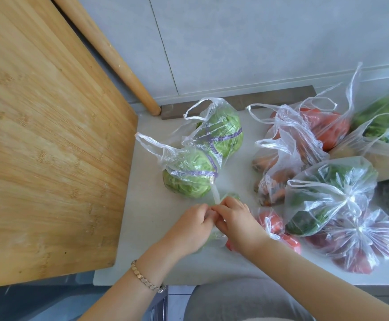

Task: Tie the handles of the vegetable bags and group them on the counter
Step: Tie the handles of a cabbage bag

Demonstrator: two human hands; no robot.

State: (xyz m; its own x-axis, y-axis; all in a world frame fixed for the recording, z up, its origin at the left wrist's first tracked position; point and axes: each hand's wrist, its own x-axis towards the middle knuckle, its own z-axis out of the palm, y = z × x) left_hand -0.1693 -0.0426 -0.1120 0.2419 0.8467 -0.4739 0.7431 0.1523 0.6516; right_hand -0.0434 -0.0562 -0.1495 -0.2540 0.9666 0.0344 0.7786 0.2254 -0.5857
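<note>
Pale counter (147,218) against a grey tiled wall, many clear vegetable bags on it.

Grip: thin plastic handles (216,196) are pinched between the fingertips of the left hand (190,230) and right hand (236,224), knuckles touching. A small bag (213,237) of something green is mostly hidden under both hands at the near counter edge. It cannot be told whether a knot is formed yet; tying is judged to be mid-step.

Just beyond, the cabbage bag (202,163) is seen with both loops loose, so untied. Beside the right hand a tomato bag (273,222) lies, knot state unclear. Further right, the greens bag (323,200) and red bag (362,244) are gathered at the top and knotted, lying touching, so counted as done and grouped. The carrot bag (274,179) and pepper bag (325,128) show open loops, so are left to tie. Bags at the far right are too blurred to judge.

Progress is put at under half; grouping is partly done.

Pose: both forearms are reached in from below, wrists angled inward, fingers curled. A bracelet (146,276) is worn on the left wrist. A board (49,147) is seen on the left.
</note>
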